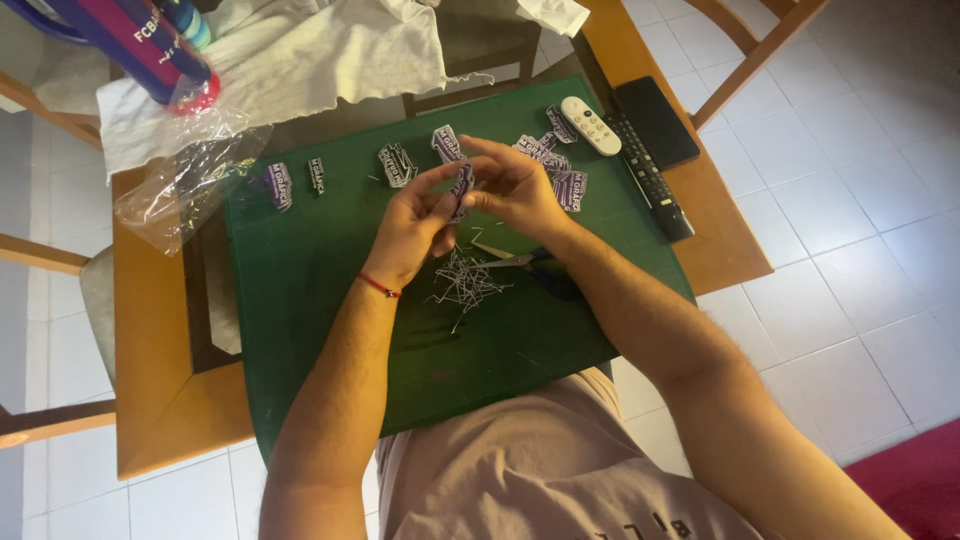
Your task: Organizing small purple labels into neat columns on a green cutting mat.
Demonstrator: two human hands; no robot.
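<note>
Holding purple sticker (pixel 461 185), both hands, green mat (pixel 330 300)

A wooden tabletop (pixel 150 340) carries a green cutting mat (pixel 320 300), two remotes (pixel 640 140) far right, white cloth (pixel 330 50) far

You work in dim, warm indoor light that falls softly from above. Your hands (pixel 470 200) cast only faint shadows on the dark green cutting mat (pixel 330 300). The crumpled clear plastic bag (pixel 185 185) at the mat's far left corner shows mild glare. Focus is slightly soft, and the floor tiles bend at the edges.
</note>
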